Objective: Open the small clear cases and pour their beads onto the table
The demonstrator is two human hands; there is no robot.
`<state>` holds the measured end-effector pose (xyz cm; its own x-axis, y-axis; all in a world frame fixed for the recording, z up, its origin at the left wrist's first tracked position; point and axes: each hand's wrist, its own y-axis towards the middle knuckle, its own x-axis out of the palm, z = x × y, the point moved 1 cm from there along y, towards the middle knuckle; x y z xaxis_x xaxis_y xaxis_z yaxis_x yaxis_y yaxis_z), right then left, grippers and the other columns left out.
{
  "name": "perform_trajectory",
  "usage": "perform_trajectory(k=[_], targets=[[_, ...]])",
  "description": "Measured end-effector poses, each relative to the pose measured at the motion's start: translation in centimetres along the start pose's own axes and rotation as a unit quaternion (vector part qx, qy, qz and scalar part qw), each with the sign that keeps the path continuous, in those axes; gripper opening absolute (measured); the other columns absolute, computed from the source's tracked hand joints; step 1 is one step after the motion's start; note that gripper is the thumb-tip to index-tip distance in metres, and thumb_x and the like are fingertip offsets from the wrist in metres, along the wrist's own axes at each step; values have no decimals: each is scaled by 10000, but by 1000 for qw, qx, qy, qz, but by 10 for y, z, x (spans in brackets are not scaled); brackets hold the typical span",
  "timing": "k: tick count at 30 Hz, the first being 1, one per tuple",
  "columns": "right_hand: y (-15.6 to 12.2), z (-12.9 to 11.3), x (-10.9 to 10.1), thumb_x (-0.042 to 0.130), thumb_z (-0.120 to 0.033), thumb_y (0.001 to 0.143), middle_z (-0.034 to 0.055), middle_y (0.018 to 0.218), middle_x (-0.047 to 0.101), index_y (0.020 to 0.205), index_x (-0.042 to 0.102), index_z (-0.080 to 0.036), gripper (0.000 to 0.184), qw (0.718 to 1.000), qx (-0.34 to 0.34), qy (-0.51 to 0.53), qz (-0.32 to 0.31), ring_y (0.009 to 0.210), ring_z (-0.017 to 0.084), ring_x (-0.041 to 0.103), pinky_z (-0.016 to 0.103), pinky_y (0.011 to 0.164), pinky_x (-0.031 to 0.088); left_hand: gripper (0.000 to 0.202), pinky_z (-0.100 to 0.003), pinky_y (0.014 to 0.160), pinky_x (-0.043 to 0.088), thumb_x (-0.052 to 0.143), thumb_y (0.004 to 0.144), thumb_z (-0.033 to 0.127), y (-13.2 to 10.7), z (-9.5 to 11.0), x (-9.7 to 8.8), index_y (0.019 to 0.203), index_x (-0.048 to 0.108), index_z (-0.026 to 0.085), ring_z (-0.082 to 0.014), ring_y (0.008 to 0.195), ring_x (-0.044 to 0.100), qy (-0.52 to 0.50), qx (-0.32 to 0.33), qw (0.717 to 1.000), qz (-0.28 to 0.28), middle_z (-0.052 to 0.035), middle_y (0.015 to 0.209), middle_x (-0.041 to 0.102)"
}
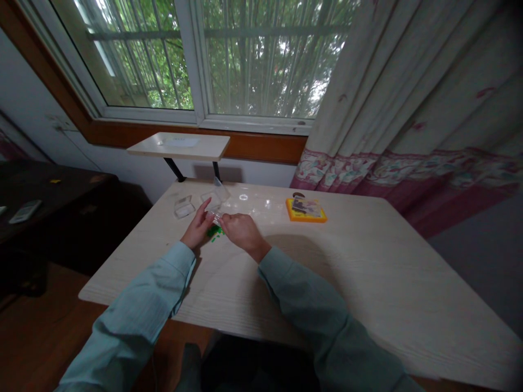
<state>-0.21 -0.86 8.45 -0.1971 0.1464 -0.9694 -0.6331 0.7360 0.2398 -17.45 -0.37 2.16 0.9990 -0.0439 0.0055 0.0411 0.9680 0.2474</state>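
Note:
Over the left part of the table, my left hand (pixel 199 224) and my right hand (pixel 242 231) meet at a small crinkled clear plastic bag (pixel 216 216). My right hand is closed, its thumb and fingers pinching the bag's near side. The left fingers point up and away, with the bag held against them. Just beneath lie several small bright green pieces (pixel 215 233), some loose on the tabletop; their exact kind is too small to make out. Past my left hand stand an open clear plastic case (pixel 184 207) and another clear container (pixel 211 199), partly hidden by the fingers.
A yellow box (pixel 307 212) with a picture sheet on top lies toward the back right of the pale table (pixel 359 261), a dark round object (pixel 298 194) behind it. A raised shelf (pixel 180 146) stands at the back left. Curtains (pixel 392 125) hang beyond the right side.

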Motion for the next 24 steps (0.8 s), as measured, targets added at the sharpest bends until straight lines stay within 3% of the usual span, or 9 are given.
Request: perform_trajectory(k=[5,13,17,24], targets=[[4,15,-11,203,-354,1019,156,953,725,1063,622,-139,474,998,65,19,2,877,243,701,307,761,486,721,-326,889,490,641,846,432,-1,5,8,1464,298,292,-180,1021,617,-68,6,998,-17,-75,1201,610],[6,35,-18,222,-398,1022,98,989,732,1095,629,-187,464,987,122,100,38,936,201,686,260,787,466,736,-366,945,485,702,792,429,3,12,13,1427,357,289,-202,1060,639,-173,-27,985,-4,-92,1320,576],[7,42,-10,288,-385,1017,79,1008,729,1125,629,-196,404,967,150,192,67,943,178,682,249,824,469,638,-419,992,463,674,817,416,7,12,11,1382,408,285,-213,1064,644,-190,-21,981,30,-96,1364,548],[13,47,24,486,-270,945,57,984,721,1158,600,-214,248,917,116,358,130,897,174,689,291,836,511,529,-505,1048,423,605,862,429,14,4,-1,1335,435,266,-251,1125,621,-144,36,984,96,-123,1392,516]])
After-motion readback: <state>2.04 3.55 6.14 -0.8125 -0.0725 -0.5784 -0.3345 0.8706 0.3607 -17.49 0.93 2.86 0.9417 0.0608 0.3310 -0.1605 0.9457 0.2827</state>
